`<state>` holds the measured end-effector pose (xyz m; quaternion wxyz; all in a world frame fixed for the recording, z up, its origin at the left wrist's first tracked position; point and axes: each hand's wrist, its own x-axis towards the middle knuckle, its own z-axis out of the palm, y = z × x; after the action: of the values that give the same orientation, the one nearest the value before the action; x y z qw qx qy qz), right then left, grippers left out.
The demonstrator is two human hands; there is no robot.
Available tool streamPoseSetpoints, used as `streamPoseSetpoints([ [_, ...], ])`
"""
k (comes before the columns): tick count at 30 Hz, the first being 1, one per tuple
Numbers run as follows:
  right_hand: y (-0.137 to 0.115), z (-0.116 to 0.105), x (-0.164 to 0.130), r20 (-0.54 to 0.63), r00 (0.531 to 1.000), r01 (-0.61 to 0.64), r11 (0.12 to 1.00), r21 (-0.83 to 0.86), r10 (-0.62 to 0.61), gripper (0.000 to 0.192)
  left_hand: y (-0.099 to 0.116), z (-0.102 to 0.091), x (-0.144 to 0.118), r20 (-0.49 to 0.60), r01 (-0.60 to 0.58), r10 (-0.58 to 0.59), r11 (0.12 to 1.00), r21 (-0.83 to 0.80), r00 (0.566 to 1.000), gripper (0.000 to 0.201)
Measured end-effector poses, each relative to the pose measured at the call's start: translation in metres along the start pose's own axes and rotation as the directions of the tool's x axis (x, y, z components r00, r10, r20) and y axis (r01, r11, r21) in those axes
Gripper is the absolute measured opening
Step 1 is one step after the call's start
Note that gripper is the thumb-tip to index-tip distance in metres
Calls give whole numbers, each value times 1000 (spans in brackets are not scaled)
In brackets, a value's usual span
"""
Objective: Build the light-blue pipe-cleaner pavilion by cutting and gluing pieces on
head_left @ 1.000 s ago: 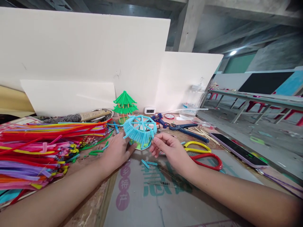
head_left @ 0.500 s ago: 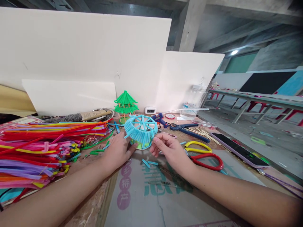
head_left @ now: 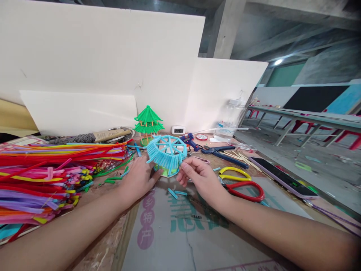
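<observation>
1. Pile of pipe cleaners (head_left: 42, 177): long fuzzy stems in red, orange, purple, pink and yellow, lying roughly parallel at the far left of the table (head_left: 107, 248).
2. Left hand (head_left: 138, 178): forearm enters from the lower left and runs up toward the centre; palm down, fingers extended and loosely together, their tips touching the lower left edge of the blue roof frame. The hand rests against it rather than closing around it.
3. Green pagoda model (head_left: 148, 122): two tiers of fringed green roof on thin posts, standing upright behind the hands, near the white boards (head_left: 113, 71).
4. Blue roof frame (head_left: 167, 152): light blue, made of fuzzy stem pieces; a ring with spokes meeting at a hub on top, and a skirt of short parallel strips hanging around the rim. It sits between the two hands, tilted, above a green-edged base; whether it touches the base cannot be told.
5. Right hand (head_left: 200, 178): forearm enters from the lower right; thumb and forefinger pinched on the frame's right rim, remaining fingers curled loosely.
6. Scissors (head_left: 242, 184): yellow and red loop handles, just right of the right hand.
7. Phone (head_left: 282, 177): flat, dark, near the table's right edge.
</observation>
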<state>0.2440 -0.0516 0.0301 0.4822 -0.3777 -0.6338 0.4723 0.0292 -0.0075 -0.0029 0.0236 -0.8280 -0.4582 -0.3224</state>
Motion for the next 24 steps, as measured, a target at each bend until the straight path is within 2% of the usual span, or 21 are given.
streamPoseSetpoints([
  [3, 0, 1, 0, 5, 1000, -1, 1000, 4, 1, 34, 0, -1, 1, 35, -13, 12, 999, 29, 999, 25],
  [12, 3, 3, 2, 22, 999, -27, 999, 33, 27, 37, 2, -3, 2, 50, -21, 19, 999, 26, 999, 24],
  [24, 3, 3, 5, 60, 997, -44, 998, 52, 41, 38, -1, -1, 2, 18, -84, 83, 996, 22, 996, 21],
])
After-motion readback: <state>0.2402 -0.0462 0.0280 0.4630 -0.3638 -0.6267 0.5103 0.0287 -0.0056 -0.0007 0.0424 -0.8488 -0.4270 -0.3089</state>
